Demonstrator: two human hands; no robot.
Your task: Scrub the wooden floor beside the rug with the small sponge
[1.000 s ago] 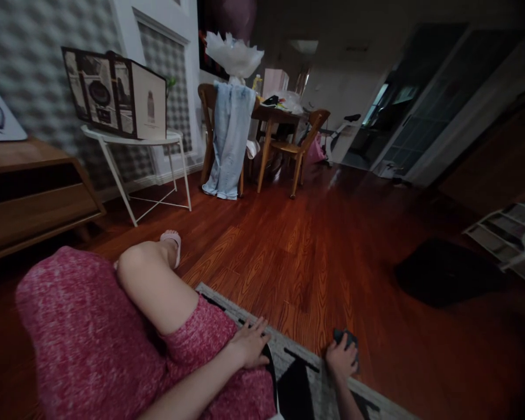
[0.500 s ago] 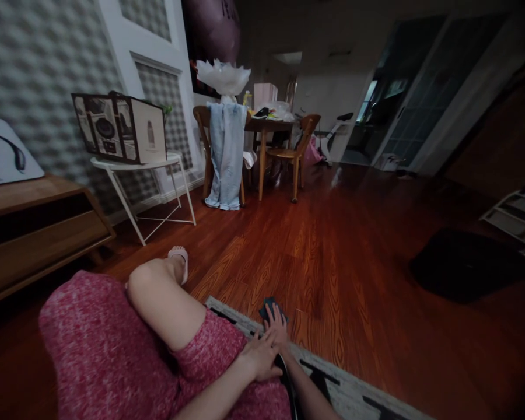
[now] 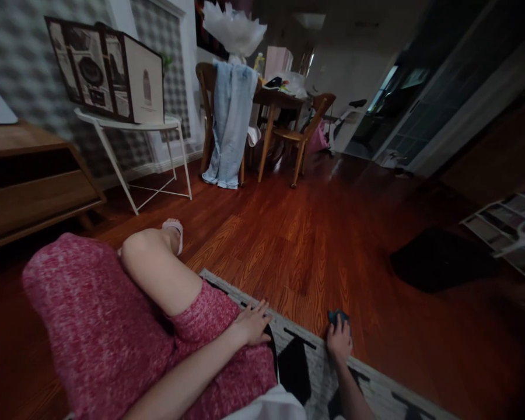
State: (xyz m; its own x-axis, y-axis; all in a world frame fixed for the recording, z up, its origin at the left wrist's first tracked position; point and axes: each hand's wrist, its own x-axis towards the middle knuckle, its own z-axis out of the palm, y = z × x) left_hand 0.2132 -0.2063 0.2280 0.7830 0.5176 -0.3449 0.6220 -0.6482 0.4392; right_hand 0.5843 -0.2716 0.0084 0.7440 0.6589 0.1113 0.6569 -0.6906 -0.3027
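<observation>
My right hand (image 3: 340,343) is low over the wooden floor, just past the rug's edge. Under its fingers is a small dark teal cloth (image 3: 333,315), partly hidden by the hand, pressed against the floor. My left hand (image 3: 252,325) lies on my thigh in the pink shorts (image 3: 219,309), fingers stretched out and holding nothing. Both hands are well apart from each other.
A grey rug (image 3: 324,350) with black patches lies beneath me. At the right sits a dark block-like object (image 3: 441,259) near a white rack (image 3: 503,227). Ahead stand a white side table (image 3: 179,123), jeans (image 3: 231,125) over a chair, and another wooden chair (image 3: 300,135).
My right hand has moved to the right with the cloth, away from my left hand. My left hand stays on my thigh. The whole view has tilted downward.
</observation>
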